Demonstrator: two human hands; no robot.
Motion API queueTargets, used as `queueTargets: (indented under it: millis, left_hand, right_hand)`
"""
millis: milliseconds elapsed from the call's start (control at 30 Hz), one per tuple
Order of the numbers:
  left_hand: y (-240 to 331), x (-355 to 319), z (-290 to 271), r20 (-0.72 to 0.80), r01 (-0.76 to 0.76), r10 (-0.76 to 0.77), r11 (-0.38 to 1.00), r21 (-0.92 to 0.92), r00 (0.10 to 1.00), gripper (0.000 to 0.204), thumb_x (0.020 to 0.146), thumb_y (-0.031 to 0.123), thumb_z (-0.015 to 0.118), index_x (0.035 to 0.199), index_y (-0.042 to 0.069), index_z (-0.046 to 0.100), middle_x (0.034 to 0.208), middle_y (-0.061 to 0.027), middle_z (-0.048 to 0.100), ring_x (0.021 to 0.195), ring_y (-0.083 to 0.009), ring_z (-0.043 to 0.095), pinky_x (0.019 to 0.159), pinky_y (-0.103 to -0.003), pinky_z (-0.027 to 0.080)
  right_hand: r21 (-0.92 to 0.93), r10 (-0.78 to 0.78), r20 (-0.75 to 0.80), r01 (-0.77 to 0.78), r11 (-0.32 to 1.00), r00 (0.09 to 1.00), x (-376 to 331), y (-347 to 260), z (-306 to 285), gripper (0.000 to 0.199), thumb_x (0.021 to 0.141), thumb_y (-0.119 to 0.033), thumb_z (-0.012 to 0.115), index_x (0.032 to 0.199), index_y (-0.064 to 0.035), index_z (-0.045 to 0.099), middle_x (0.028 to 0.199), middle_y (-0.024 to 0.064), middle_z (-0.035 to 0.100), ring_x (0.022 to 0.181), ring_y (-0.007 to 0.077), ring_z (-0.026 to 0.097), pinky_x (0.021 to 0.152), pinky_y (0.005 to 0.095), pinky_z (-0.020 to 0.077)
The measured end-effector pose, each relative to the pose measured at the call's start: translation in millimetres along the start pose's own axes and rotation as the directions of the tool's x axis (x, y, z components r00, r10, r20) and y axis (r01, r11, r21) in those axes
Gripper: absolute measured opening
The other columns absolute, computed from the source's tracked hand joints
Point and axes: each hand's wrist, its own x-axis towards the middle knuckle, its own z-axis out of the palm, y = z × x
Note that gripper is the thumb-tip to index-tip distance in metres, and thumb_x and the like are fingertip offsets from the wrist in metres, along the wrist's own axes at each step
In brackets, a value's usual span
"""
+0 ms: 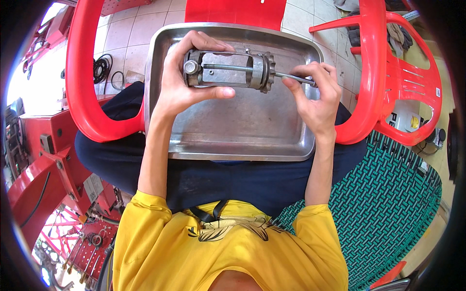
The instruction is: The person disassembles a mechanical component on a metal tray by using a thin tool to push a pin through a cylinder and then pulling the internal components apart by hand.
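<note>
My left hand (175, 92) is wrapped round the left end of a cylindrical metal frame (256, 72) with open windows, its thumb and fingers along the sides. A bolt head (191, 67) shows at that end, and a toothed ring (268, 72) circles the other end. Lengthwise through the frame's middle runs a threaded rod (228, 67). To the right of the ring, a thin metal rod (294, 77) sticks out, and my right hand (318, 97) pinches it between thumb and fingers. Both hands are above a shallow metal tray (238, 128).
The tray rests over my lap, between the arms of a red plastic chair (80, 72). Another red chair (412, 82) stands at the right. A green woven seat (388, 194) is beside me, red machinery (48, 136) at the left, and black coiled cable (102, 68) on the tiled floor.
</note>
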Motion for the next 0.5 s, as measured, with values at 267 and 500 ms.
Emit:
queueTargets:
  millis: [267,500]
  left_hand:
    - [-1.0,0.3,0.0,0.001,-0.007,0.007,1.000,0.014,1.000,0.063,0.056,0.023,0.103,0.103,0.007,0.065,0.104,-0.0109,0.073,0.109,-0.0268,0.072,0.099,-0.040,0.057]
    - [0.8,0.4,1.1,0.000,0.010,-0.010,1.000,0.005,1.000,0.062,0.055,0.022,0.103,0.100,0.007,0.063,0.104,-0.0110,0.073,0.109,-0.0266,0.072,0.099,-0.039,0.056]
  right_hand:
    - [-0.013,-0.013,0.008,0.013,1.000,1.000,2.0,-2.3,-1.7,0.022,0.086,-0.025,0.083,0.083,-0.0083,0.069,0.075,0.0009,0.068,0.072,0.0209,0.065,0.086,0.0360,0.0417]
    - [-0.006,0.006,0.031,-0.006,1.000,1.000,0.9,-1.8,-2.6,0.022,0.088,-0.027,0.082,0.087,-0.0093,0.070,0.077,0.0007,0.070,0.072,0.0200,0.066,0.088,0.0360,0.0415]
